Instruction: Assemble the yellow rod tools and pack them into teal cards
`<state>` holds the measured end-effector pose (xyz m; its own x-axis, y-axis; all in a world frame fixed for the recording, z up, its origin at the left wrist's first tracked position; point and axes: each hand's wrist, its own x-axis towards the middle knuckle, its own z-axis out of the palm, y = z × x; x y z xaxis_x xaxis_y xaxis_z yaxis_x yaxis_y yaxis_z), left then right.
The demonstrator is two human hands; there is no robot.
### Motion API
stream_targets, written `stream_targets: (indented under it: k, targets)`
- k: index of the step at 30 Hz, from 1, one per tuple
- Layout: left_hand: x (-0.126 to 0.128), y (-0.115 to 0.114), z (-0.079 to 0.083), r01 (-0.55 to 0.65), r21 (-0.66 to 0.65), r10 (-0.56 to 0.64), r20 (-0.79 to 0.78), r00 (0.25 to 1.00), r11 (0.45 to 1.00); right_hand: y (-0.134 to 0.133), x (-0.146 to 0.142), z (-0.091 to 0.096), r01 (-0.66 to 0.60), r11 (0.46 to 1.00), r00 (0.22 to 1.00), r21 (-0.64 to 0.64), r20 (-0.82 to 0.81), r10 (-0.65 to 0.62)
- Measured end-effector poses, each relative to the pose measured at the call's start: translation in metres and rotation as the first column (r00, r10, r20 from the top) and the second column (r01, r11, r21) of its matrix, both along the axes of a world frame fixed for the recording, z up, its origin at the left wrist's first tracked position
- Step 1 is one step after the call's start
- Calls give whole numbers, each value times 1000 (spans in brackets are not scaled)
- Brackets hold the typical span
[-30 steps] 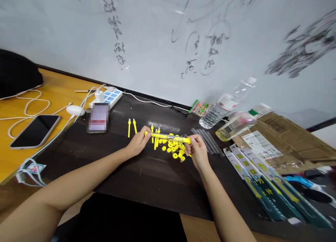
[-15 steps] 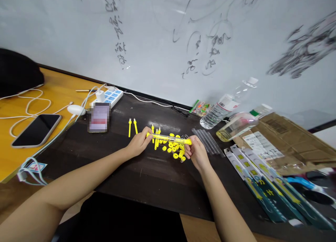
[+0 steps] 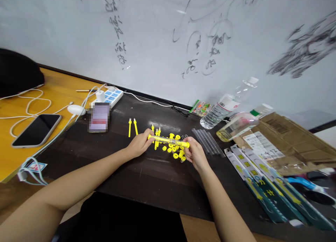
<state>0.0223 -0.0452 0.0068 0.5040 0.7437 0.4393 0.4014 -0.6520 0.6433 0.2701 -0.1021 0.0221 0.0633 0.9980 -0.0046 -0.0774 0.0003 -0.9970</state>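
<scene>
Between my hands is a spring scale (image 3: 168,140), a clear tube with yellow ends, held nearly level above the dark table. My left hand (image 3: 140,142) pinches its left end. At the other end, the fingers of my right hand (image 3: 194,151) close round the yellow cap. Below and behind the tube lie small yellow caps (image 3: 175,156), with a few thin metal springs among them. Several yellow rods (image 3: 129,128) with metal tips rest to the left, some partly behind the tube. To the right lie several clear tubes (image 3: 207,141) side by side.
Packaged spring scales (image 3: 258,182) and a cardboard parcel (image 3: 283,140) lie at right. A water bottle (image 3: 217,110), a bottle of yellowish liquid (image 3: 233,127) and a snack packet (image 3: 199,108) stand along the whiteboard. At left are a phone (image 3: 36,130), cables and a power strip (image 3: 112,96).
The right end of the spring scale has dropped slightly and shifted left, and my right fingers have closed further round it. My left hand has moved a little to the right.
</scene>
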Motion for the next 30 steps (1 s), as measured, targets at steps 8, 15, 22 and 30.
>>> stream_targets:
  k: [8,15,22,30]
  targets:
    - [0,0,-1,-6,-40,8,37,999,999,1,0,0,-4,1000,1000,28,-11,5]
    - [0,3,-4,-34,-64,39,72,997,997,2,3,2,-44,997,991,63,-125,52]
    - [0,4,-5,-29,-66,35,95,995,997,1,1,-1,-70,991,993,118,-90,81]
    - [3,6,-7,-22,-130,48,207,977,991,1,0,1,-89,992,985,93,-139,101]
